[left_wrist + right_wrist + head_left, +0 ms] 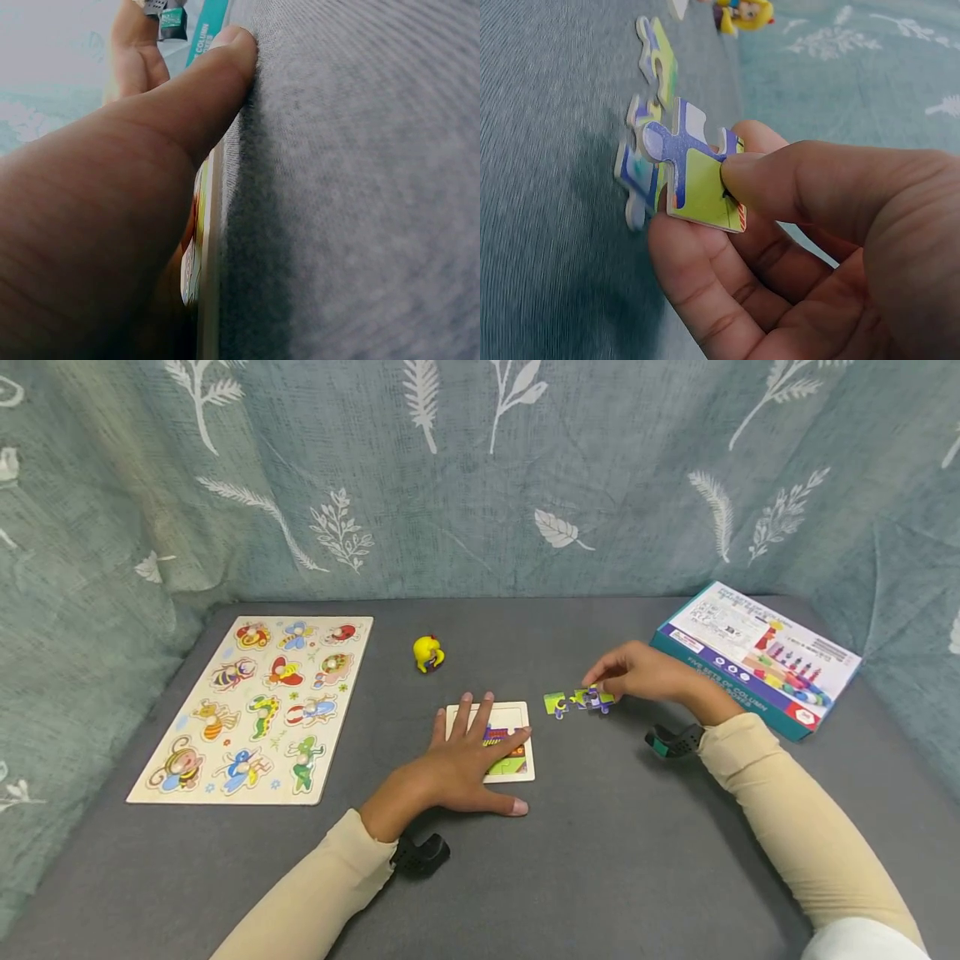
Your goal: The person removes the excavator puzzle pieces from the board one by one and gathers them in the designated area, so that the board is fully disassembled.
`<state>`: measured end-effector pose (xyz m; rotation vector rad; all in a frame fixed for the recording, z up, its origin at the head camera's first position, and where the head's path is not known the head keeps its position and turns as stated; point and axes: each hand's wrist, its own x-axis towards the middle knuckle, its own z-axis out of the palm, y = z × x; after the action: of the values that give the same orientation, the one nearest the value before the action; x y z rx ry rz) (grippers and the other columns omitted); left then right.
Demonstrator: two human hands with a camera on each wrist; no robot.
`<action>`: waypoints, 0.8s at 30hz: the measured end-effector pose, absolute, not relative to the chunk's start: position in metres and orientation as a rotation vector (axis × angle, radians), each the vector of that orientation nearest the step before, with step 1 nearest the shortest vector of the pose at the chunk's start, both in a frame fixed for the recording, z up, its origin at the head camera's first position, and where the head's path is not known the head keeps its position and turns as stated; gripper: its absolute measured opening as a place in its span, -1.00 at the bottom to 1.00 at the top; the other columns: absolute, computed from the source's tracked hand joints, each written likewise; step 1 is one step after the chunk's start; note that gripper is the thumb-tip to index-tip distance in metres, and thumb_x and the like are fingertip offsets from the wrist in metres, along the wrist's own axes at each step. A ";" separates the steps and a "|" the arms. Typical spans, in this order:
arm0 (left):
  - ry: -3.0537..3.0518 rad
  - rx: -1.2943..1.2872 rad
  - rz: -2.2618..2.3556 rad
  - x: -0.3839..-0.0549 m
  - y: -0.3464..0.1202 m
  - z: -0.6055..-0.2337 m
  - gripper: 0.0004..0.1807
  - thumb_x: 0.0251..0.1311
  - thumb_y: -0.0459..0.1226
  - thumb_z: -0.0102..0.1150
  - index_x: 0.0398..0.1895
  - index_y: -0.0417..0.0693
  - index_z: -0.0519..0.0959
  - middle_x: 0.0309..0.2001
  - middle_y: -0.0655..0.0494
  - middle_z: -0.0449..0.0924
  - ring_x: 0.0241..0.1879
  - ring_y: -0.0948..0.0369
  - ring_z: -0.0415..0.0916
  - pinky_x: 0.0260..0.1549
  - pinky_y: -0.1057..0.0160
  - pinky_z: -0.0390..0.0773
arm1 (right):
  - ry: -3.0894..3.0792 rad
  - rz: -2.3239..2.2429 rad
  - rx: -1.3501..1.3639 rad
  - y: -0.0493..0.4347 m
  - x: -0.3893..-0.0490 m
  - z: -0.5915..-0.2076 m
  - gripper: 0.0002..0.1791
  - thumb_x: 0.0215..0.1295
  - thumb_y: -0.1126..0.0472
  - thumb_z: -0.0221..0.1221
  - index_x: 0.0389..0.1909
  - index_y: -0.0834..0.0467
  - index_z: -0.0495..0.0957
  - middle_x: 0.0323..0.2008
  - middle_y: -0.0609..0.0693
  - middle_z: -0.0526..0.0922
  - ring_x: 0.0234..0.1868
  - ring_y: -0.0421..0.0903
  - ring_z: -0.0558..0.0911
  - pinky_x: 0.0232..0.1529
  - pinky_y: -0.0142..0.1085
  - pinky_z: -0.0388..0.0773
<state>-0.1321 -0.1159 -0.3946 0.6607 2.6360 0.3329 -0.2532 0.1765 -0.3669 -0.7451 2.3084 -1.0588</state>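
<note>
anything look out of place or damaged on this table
No spill or damage shows. Only the teal-sided "Five Sets of Column" box looks slightly askew, set at an angle to the back edge of the table. Loose jigsaw pieces beside the puzzle tray seem ordinary, as the right hand pinches another piece.

Here's matt, coarse-woven grey cloth (600,860) underneath; glossy, plastic-looking yellow toy (428,653) far side; smooth, wood-like board (243,739) left; sleek, card-like box (757,652) far right; smooth-faced puzzle piece (701,180)!

Puzzle board (513,713) partly hidden under left hand (467,770), picture hard to tell
</note>
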 end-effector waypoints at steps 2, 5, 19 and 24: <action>2.635 0.660 0.336 -0.131 -0.116 -0.395 0.09 -0.06 0.47 0.11 0.54 0.51 -0.09 0.52 -0.09 -0.61 0.43 -0.12 -0.74 0.25 -0.28 -0.58 | 2.337 -1.041 -0.726 0.181 -0.252 -0.368 -0.77 0.36 0.40 0.09 -0.09 0.31 0.67 -0.10 0.14 0.67 -0.32 -0.09 0.57 -0.27 -0.19 0.54; 2.637 0.667 0.344 -0.129 -0.117 -0.396 0.08 -0.05 0.46 0.12 0.54 0.50 -0.09 0.52 -0.10 -0.61 0.43 -0.12 -0.74 0.25 -0.27 -0.58 | 2.365 -1.023 -0.703 0.187 -0.252 -0.368 -0.77 0.36 0.39 0.09 -0.07 0.30 0.67 -0.10 0.13 0.67 -0.30 -0.07 0.57 -0.26 -0.19 0.54; 2.640 0.678 0.348 -0.129 -0.118 -0.396 0.08 -0.04 0.46 0.11 0.54 0.52 -0.10 0.52 -0.06 -0.63 0.43 -0.09 -0.75 0.26 -0.25 -0.58 | 2.364 -1.008 -0.639 0.196 -0.252 -0.368 -0.76 0.37 0.38 0.08 -0.03 0.33 0.62 -0.22 0.06 0.66 -0.31 -0.09 0.55 -0.27 -0.21 0.53; 2.644 0.675 0.343 -0.130 -0.118 -0.397 0.08 -0.05 0.46 0.11 0.54 0.52 -0.10 0.52 -0.06 -0.62 0.44 -0.10 -0.75 0.25 -0.27 -0.58 | 2.394 -0.992 -0.672 0.195 -0.253 -0.370 -0.78 0.36 0.39 0.09 -0.08 0.35 0.64 -0.22 0.09 0.67 -0.32 -0.10 0.56 -0.28 -0.22 0.53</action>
<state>-0.1299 -0.1180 -0.3972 0.6754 2.6444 0.3427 -0.2529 0.1953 -0.3701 -0.6720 2.3935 -0.9920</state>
